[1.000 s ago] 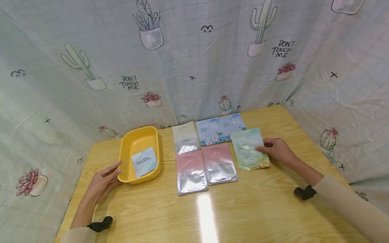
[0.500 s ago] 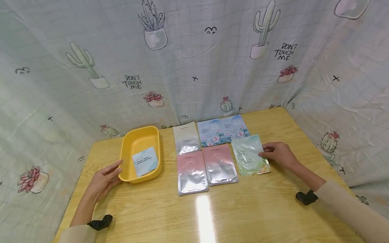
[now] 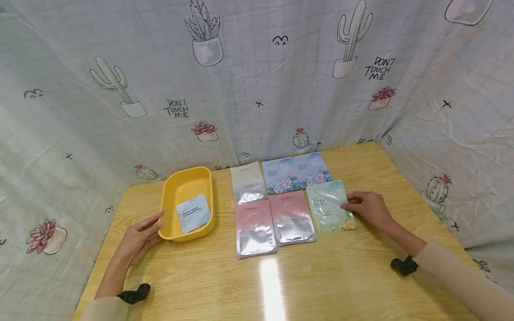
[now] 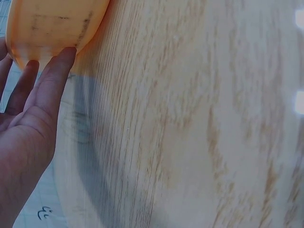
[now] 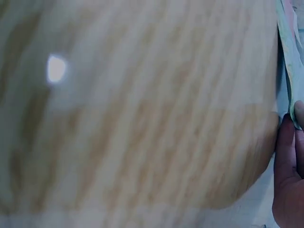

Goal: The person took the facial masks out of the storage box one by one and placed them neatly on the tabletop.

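My right hand (image 3: 370, 208) pinches the right edge of a green floral sheet mask packet (image 3: 329, 206), thumb on top; in the right wrist view the packet's edge (image 5: 290, 66) rises between thumb and fingers. With fingers fairly straight, my left hand (image 3: 138, 238) touches the near left side of a yellow plastic bin (image 3: 166, 196). The left wrist view shows those fingertips against the bin's outer wall (image 4: 57, 23). Inside the bin lies a pale blue square packet (image 3: 194, 213) with dark print.
Left of the green packet are two pink-and-silver packets, one nearer (image 3: 255, 227) and one beside it (image 3: 292, 217). Behind them lie a cream-and-silver packet (image 3: 248, 182) and two blue floral packets (image 3: 281, 175). A cactus-print curtain (image 3: 257, 80) rises behind the wooden table (image 3: 321, 276).
My right hand has brought the green packet slightly toward me and lower, off the blue packets it overlapped. The left hand stays at the bin. The head view has shifted slightly.
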{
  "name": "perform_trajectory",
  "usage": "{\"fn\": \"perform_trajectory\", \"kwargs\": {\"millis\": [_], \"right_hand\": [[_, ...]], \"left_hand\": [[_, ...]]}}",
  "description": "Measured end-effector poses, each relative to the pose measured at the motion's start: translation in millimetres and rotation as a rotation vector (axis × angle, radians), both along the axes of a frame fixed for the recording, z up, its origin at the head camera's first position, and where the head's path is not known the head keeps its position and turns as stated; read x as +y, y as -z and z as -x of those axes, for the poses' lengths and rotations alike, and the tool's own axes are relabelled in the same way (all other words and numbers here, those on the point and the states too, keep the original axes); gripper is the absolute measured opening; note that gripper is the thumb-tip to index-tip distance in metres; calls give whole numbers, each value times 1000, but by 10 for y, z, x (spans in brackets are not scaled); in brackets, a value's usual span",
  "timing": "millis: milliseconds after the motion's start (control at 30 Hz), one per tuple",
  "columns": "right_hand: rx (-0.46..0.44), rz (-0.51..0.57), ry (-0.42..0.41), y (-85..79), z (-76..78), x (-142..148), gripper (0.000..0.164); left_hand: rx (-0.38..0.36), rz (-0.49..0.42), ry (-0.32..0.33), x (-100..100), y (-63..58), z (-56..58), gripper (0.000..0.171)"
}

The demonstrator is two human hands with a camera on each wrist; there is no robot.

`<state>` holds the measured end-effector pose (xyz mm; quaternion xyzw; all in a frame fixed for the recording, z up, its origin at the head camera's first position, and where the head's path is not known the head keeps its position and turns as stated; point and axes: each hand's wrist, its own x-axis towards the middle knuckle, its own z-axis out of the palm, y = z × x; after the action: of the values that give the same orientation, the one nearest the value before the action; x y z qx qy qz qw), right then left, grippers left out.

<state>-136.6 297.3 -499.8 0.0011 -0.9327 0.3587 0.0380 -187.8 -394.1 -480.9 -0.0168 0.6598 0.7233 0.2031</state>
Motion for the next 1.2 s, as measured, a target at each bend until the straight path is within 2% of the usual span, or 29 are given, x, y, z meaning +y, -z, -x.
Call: {"fn": "perform_trajectory", "kwargs": {"millis": [100, 233, 333, 700, 933, 1200], "right_hand": [[-48, 6, -13, -19, 16, 27, 36], [-126, 76, -62, -57, 39, 57, 36], [-150, 113, -89, -70, 43, 61, 33], [20, -14, -76, -34, 34, -60, 21], [33, -7, -53, -46, 50, -123, 22], [59, -49, -8, -23, -24, -67, 24]], "left_hand": [[-3, -1, 4, -5, -5, -7, 55], [-6, -2, 7, -14, -18, -6, 56], [-6, -8, 5, -25, -30, -3, 55], [-1, 13, -2, -57, -53, -27, 57], [18, -3, 11, -97, -43, -38, 56], [-21, 57, -5, -34, -48, 10, 59]]}}
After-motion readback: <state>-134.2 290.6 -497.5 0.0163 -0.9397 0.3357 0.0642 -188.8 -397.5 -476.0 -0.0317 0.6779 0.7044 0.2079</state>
